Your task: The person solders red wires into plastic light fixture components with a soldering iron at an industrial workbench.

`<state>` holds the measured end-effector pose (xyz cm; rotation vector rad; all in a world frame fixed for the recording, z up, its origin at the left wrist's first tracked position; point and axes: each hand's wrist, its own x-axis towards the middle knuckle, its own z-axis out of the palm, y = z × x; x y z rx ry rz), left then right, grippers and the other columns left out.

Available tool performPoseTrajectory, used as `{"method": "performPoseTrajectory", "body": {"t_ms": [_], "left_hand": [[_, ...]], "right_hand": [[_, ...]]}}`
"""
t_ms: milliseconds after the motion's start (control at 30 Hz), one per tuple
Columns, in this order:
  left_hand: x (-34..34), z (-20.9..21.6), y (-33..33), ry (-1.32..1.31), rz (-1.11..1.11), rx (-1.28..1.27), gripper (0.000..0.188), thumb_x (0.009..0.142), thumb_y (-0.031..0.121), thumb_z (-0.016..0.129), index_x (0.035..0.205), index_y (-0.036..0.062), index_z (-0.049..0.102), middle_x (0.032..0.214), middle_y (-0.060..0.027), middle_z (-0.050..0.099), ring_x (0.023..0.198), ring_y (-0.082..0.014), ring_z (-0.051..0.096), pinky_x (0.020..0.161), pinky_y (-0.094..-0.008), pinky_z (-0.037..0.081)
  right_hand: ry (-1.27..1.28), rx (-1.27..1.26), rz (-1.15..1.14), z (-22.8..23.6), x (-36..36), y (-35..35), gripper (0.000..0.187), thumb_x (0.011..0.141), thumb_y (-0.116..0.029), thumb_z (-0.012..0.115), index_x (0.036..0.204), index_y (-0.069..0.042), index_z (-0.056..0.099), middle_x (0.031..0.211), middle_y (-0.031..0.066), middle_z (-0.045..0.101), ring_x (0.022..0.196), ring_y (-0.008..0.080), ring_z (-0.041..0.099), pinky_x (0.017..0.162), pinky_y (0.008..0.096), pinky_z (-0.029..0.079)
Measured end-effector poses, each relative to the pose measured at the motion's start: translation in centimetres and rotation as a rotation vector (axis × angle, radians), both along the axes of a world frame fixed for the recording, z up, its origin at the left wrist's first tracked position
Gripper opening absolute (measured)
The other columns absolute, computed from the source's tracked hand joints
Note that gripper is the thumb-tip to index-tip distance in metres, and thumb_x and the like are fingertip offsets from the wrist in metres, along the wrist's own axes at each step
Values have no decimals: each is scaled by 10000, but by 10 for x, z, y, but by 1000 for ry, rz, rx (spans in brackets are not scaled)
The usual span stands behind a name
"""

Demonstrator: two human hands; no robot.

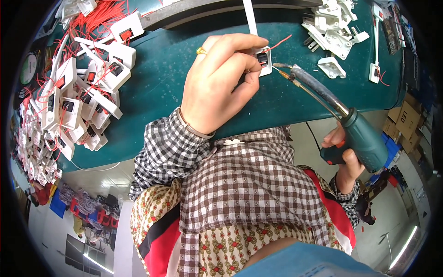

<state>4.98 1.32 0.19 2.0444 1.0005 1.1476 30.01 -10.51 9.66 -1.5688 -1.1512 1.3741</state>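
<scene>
My left hand pinches a small white plastic housing at the middle of the bench. A black component sits inside the housing, and a thin red wire sticks out to its right. From the far side of the housing runs a long white strip. Wrapped round the grip of a dark green soldering gun is my right hand. The gun's thin tip points left and ends close beside the housing; whether they touch I cannot tell.
A big heap of white housings with red wires covers the left of the green bench. Loose red wires lie behind it. White plug parts are piled at the back right, near another wired piece. A metal bar crosses the back.
</scene>
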Motion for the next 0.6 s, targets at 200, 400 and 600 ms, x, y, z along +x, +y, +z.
{"method": "performPoseTrajectory", "body": {"t_ms": [200,400,600], "left_hand": [[0,-1,0,-3,-5,4,145,642,-59,651,751,8,583,1037,-96,608,838,-216,577,740,-296,466],[-1,0,1,-15,-12,-2,144,641,-60,652,748,8,584,1039,-100,607,840,-219,577,742,-297,462],[0,-1,1,-11,-15,-10,146,644,-60,651,753,11,584,1041,-100,606,843,-217,576,743,-296,461]], "right_hand": [[-13,-6,-7,2,-5,2,529,803,-367,624,992,110,494,764,132,528,704,262,576,609,365,504],[-16,-3,18,1,-6,4,537,803,-363,628,1005,116,494,754,128,525,683,252,569,593,360,491],[-46,-18,2,1,-6,3,671,798,-379,633,1145,160,432,747,115,520,655,240,562,587,354,484]]}}
